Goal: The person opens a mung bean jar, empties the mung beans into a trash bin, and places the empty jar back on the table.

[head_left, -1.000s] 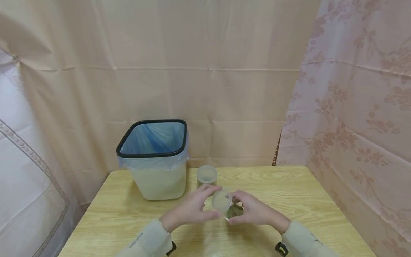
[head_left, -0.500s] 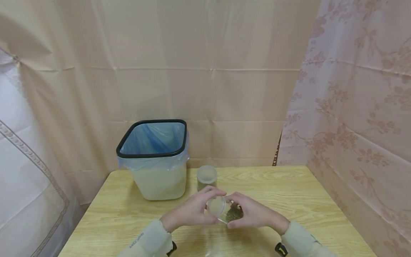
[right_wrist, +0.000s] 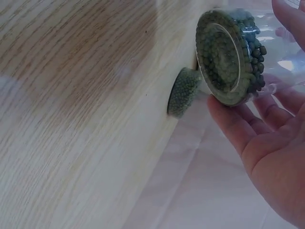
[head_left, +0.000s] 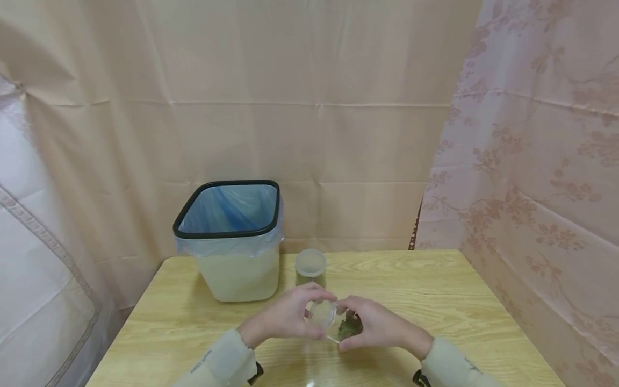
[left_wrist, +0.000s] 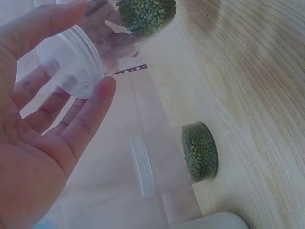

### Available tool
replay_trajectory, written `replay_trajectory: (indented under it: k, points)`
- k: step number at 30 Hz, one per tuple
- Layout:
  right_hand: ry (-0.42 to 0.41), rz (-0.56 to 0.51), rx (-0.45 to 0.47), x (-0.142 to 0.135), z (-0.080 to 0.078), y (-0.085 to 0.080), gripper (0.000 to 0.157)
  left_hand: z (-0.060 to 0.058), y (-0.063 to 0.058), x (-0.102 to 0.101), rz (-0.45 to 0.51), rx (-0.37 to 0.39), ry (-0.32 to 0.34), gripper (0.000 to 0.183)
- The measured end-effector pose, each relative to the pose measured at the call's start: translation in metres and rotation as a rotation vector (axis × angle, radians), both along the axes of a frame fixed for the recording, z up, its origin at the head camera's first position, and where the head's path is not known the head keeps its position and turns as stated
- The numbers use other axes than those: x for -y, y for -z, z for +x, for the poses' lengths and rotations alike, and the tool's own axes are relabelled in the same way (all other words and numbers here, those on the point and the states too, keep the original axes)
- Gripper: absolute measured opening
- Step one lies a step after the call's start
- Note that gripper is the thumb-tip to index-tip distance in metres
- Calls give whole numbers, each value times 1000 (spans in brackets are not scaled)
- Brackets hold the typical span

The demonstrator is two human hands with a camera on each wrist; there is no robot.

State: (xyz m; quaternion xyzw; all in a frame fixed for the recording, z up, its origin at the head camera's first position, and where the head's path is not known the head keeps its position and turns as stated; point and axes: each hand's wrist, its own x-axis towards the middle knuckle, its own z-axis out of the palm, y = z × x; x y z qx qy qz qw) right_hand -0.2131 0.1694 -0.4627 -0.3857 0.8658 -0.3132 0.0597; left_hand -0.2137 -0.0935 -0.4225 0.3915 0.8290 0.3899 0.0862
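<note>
My left hand (head_left: pixel 285 317) grips a clear plastic lid (left_wrist: pixel 71 62) by its rim, thumb on one side and fingers on the other. The lid sits right at the mouth of a clear jar (head_left: pixel 347 325), which is tipped with its mouth toward my left hand. Small green beans (left_wrist: pixel 147 14), like mung beans, lie in the jar's bottom end. Around the jar's side curl the fingers of my right hand (head_left: pixel 382 325). Just beyond my left hand, a second lidded jar (head_left: pixel 311 263) of the same beans stands upright on the table.
A pale bin (head_left: pixel 239 277) with a black rim and a blue liner bag stands at the table's back left. The wood-grain table (head_left: pixel 411 279) ends at a hanging beige cloth (head_left: pixel 309 134). Floral cloth (head_left: pixel 537 188) hangs at the right.
The lid has turned from facing upward to the jar's mouth and moved slightly left and down. The jar has tipped, its mouth swinging toward my left hand. The second jar has stayed put.
</note>
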Motion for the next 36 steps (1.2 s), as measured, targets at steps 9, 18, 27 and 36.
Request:
replay_trajectory:
  k: [9, 18, 27, 36]
  points:
    - [-7, -2, 19, 3, 0, 1, 76, 4, -1, 5, 16, 33, -14, 66]
    - [35, 8, -4, 3, 4, 0, 78, 1, -3, 1, -10, -38, -18, 65]
    - [65, 25, -44, 1, 7, 1, 81, 2, -3, -4, -29, -43, -29, 64]
    - [59, 33, -68, 1, 7, 0, 79, 2, -5, -6, -56, -73, -34, 65]
